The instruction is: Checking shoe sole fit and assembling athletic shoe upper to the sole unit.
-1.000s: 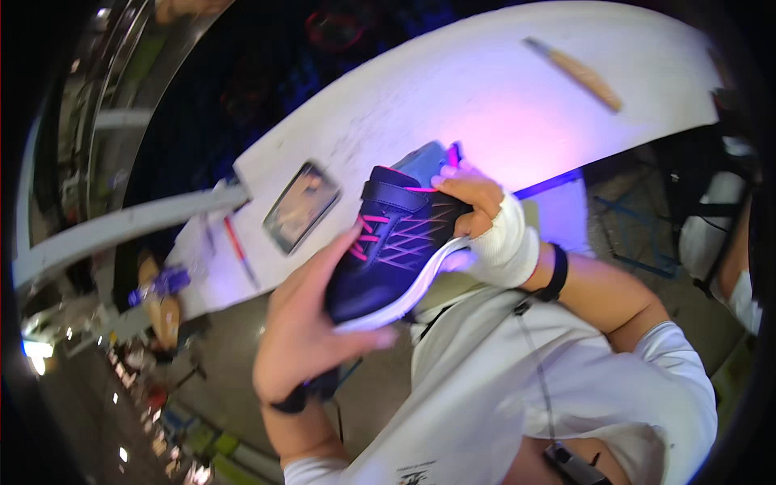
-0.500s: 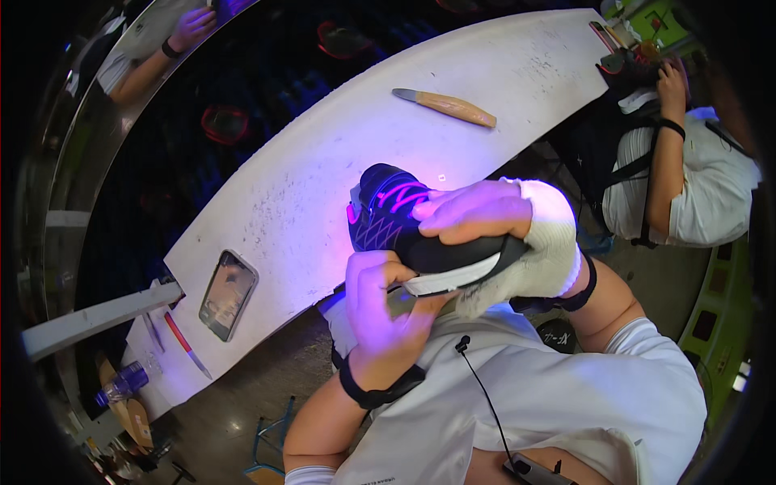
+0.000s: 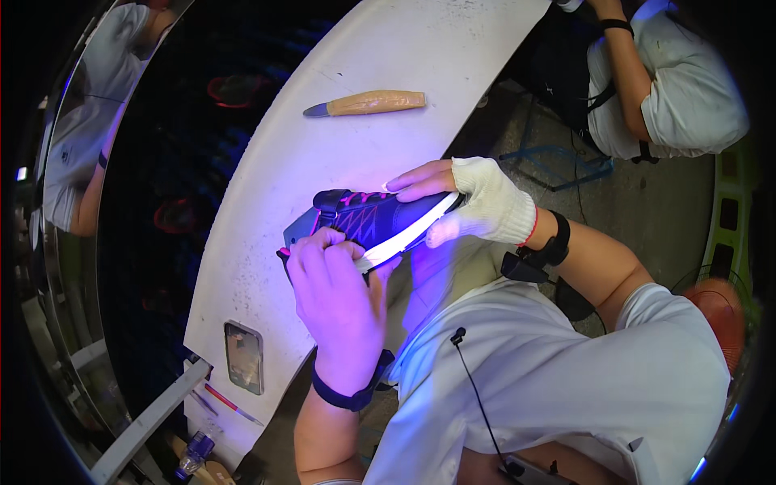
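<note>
A dark sneaker (image 3: 373, 220) with pink laces and a white sole edge is held between my two hands above the front of the white table. My left hand (image 3: 339, 283), bare, grips its lower side near the heel, with the fingers curled at the sole edge. My right hand (image 3: 489, 202), in a white fingerless glove, clasps the toe, fingers on top and thumb below. A grey flat piece (image 3: 302, 229) shows at the heel end; what it is I cannot tell. The sole's underside is hidden.
On the white table (image 3: 242, 234) lie a knife with a wooden handle (image 3: 376, 103), a phone (image 3: 244, 357) and a thin red tool (image 3: 232, 403). A purple-capped bottle (image 3: 196, 454) stands near a metal bar (image 3: 149, 422). Beyond runs a dark belt carrying shoes (image 3: 175, 216). Another person (image 3: 679, 81) sits at right.
The sneaker has turned in my hands, so its side and white sole edge now show more. My left hand has shifted toward the heel. The whole view has swung, moving the table things across it.
</note>
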`<act>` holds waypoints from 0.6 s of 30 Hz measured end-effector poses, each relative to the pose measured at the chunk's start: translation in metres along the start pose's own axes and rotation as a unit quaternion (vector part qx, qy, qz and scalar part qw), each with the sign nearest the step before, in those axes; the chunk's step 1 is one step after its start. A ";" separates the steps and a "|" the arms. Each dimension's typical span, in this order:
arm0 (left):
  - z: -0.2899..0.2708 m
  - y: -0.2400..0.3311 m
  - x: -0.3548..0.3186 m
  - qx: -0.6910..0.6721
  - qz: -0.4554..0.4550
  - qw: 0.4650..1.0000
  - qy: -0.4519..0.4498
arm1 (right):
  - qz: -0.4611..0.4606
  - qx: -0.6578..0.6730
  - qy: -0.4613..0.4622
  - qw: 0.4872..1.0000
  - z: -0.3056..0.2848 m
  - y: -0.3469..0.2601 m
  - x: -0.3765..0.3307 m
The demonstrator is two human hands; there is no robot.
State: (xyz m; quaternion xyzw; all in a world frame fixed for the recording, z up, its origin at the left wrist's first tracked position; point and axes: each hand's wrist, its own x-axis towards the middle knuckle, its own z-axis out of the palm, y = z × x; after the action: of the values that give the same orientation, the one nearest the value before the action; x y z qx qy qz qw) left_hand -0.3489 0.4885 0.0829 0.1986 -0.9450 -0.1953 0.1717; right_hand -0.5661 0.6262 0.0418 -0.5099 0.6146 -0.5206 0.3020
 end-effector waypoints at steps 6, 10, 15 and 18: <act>-0.009 -0.018 0.005 -0.072 -0.011 0.997 0.012 | 0.033 -0.068 0.002 0.997 0.002 -0.010 0.004; -0.046 -0.091 -0.028 -0.172 -0.103 0.976 -0.083 | -0.015 -0.159 -0.059 0.985 -0.006 -0.012 0.026; -0.089 -0.098 -0.040 -0.387 -0.195 0.899 0.061 | 0.222 0.305 0.016 0.926 0.055 -0.004 0.061; -0.142 -0.078 -0.021 -0.289 -0.113 0.949 0.062 | -0.061 0.034 -0.039 0.997 0.070 -0.019 0.094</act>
State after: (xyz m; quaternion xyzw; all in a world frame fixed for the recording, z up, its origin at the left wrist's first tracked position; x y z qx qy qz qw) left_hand -0.2495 0.3891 0.1667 0.2579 -0.8070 -0.4652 0.2565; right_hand -0.5248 0.5158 0.0558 -0.5560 0.5521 -0.5385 0.3102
